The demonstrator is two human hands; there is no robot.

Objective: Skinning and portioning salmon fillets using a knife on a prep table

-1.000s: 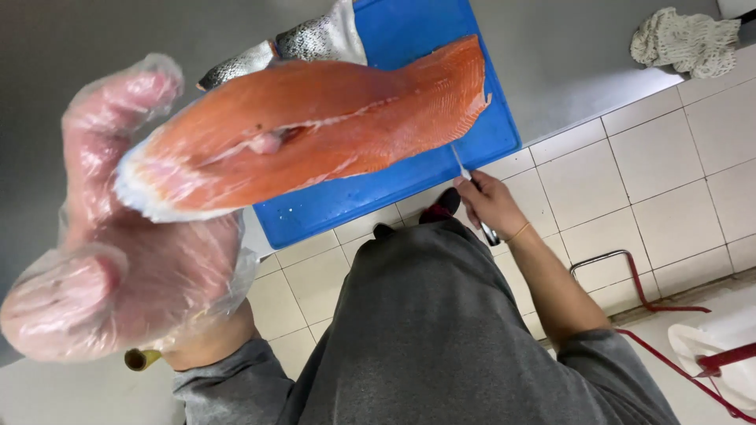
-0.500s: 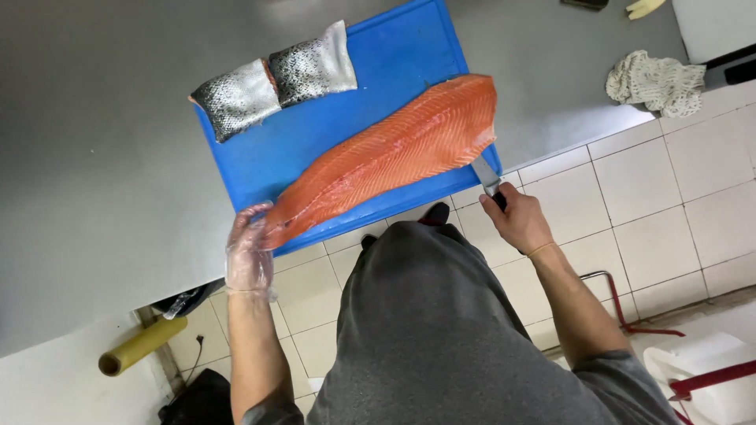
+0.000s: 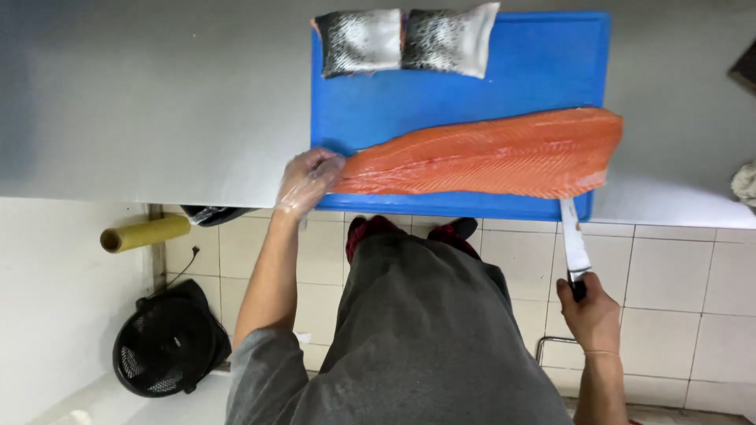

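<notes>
At the far left a roll of film (image 3: 146, 234) sticks out under the edge of the steel counter (image 3: 157, 102), and a black mesh basket (image 3: 167, 346) sits on the tiled floor below it. The left hand (image 3: 307, 179), in a thin clear glove, rests on the narrow tail end of the salmon fillet (image 3: 488, 155), fingers laid over the flesh, pinning it rather than gripping it. The fillet lies flesh side up along the near edge of the blue cutting board (image 3: 472, 79), its wide end to the right; two cut portions (image 3: 405, 41) lie skin side up at the board's far edge, well apart from it. The bare right hand (image 3: 591, 315) is clenched around the handle of a knife (image 3: 574, 244), held off the counter's edge with the blade pointing up at the wide end of the fillet, its tip at the board's near rim. To slice well here, I judge the gloved hand should press flat and firm so the slippery fish cannot slide, with the fingers kept clear of the cut line, and the blade should travel in one long draw rather than a sawing motion.
</notes>
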